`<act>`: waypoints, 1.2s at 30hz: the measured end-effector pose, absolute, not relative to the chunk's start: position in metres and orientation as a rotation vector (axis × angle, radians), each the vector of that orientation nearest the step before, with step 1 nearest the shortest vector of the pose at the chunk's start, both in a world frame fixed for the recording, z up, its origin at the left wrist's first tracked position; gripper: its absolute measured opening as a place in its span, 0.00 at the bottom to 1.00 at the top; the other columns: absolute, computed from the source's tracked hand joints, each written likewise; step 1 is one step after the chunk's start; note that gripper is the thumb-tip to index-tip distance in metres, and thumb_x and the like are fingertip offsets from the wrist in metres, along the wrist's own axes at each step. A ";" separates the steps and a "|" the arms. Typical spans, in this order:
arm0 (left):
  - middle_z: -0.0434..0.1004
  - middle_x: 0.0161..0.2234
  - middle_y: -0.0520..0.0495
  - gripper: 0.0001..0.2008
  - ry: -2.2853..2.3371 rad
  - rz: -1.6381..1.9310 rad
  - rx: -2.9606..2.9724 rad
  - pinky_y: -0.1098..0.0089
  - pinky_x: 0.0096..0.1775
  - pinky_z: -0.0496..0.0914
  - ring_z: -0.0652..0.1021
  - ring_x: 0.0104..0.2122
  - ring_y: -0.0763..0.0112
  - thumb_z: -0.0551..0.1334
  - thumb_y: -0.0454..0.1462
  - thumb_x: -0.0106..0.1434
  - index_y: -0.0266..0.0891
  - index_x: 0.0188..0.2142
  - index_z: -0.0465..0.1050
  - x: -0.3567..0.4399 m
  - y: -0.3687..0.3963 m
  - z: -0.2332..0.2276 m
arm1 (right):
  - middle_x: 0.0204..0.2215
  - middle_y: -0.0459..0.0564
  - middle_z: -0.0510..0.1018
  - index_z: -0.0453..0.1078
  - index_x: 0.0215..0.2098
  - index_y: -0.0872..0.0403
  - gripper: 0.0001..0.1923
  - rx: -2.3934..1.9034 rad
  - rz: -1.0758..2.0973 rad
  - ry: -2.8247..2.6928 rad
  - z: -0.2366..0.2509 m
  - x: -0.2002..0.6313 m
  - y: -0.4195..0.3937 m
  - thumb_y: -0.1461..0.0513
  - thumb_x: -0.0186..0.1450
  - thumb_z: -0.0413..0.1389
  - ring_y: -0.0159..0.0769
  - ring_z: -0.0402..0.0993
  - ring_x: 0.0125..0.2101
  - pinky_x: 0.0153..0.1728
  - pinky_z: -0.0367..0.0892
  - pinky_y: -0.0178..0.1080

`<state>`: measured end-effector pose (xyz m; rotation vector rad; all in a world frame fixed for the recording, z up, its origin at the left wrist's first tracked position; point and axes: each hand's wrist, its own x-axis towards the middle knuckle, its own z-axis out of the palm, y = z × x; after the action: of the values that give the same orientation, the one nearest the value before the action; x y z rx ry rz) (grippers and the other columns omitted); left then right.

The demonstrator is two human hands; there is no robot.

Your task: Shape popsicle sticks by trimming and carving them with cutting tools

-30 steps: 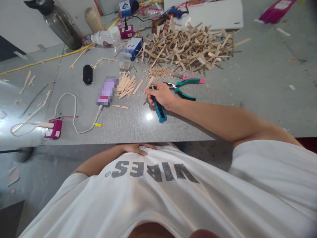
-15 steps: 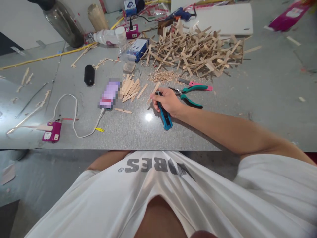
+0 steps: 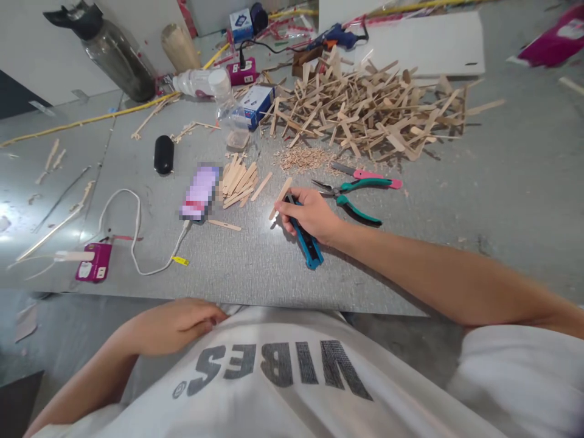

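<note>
My right hand (image 3: pixel 308 216) rests on the grey table (image 3: pixel 410 243), gripping a blue utility knife (image 3: pixel 306 243) whose tip meets a flat wooden stick (image 3: pixel 280 198). My left hand (image 3: pixel 176 325) lies below the table edge, fingers curled on the hem of my white shirt (image 3: pixel 283 377). A small heap of similar sticks (image 3: pixel 239 176) lies just left of the knife, with one loose stick (image 3: pixel 224 225) in front of it.
Teal pliers (image 3: pixel 353 194) and a pink-handled tool (image 3: pixel 367 175) lie right of my hand. Behind them are wood chips (image 3: pixel 303 158) and a big pile of glued stick pieces (image 3: pixel 365 106). A phone (image 3: pixel 199 193) on a white cable, a purple plug (image 3: pixel 93 267), and bottles sit left.
My left hand has come into view by my shirt below the table edge. The view has tilted, so the table sits lower. My right hand keeps the knife at the stick.
</note>
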<state>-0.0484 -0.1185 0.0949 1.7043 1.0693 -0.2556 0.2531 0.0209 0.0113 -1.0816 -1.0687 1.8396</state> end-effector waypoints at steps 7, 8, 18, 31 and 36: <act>0.87 0.49 0.38 0.19 1.333 0.522 1.542 0.63 0.45 0.79 0.86 0.42 0.63 0.66 0.48 0.72 0.39 0.55 0.73 0.043 -0.043 0.053 | 0.17 0.41 0.72 0.70 0.28 0.54 0.23 -1.010 1.923 -1.097 0.020 0.258 0.011 0.50 0.55 0.77 0.27 0.67 0.13 0.13 0.65 0.31; 0.88 0.45 0.39 0.17 1.292 0.543 1.522 0.65 0.41 0.79 0.86 0.38 0.64 0.65 0.49 0.72 0.39 0.50 0.74 0.056 -0.032 0.044 | 0.17 0.41 0.72 0.70 0.27 0.54 0.23 -1.012 1.919 -1.104 0.021 0.259 0.010 0.49 0.55 0.76 0.27 0.67 0.13 0.13 0.65 0.31; 0.86 0.30 0.46 0.18 1.161 0.769 1.212 0.73 0.28 0.75 0.81 0.24 0.73 0.67 0.52 0.73 0.39 0.43 0.72 0.085 -0.003 0.016 | 0.16 0.40 0.71 0.68 0.29 0.52 0.22 -1.178 1.871 -1.014 0.020 0.262 0.021 0.50 0.60 0.73 0.29 0.68 0.14 0.13 0.66 0.32; 0.84 0.25 0.52 0.16 1.161 0.782 1.160 0.69 0.25 0.77 0.83 0.23 0.69 0.66 0.50 0.75 0.46 0.38 0.64 0.074 -0.010 0.010 | 0.21 0.44 0.75 0.67 0.28 0.50 0.13 -1.026 2.111 -1.058 0.020 0.269 0.015 0.58 0.70 0.59 0.29 0.71 0.17 0.16 0.64 0.32; 0.86 0.28 0.50 0.17 1.197 0.724 1.162 0.68 0.27 0.78 0.84 0.24 0.69 0.66 0.52 0.74 0.45 0.38 0.65 0.075 -0.012 0.012 | 0.18 0.45 0.72 0.70 0.27 0.51 0.16 -1.081 2.062 -1.192 0.019 0.271 0.015 0.57 0.73 0.54 0.30 0.68 0.16 0.16 0.62 0.34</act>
<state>0.0745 -0.0123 0.0125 1.1622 1.1965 0.7237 0.2707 0.0147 0.0187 -1.0807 -1.1919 2.0618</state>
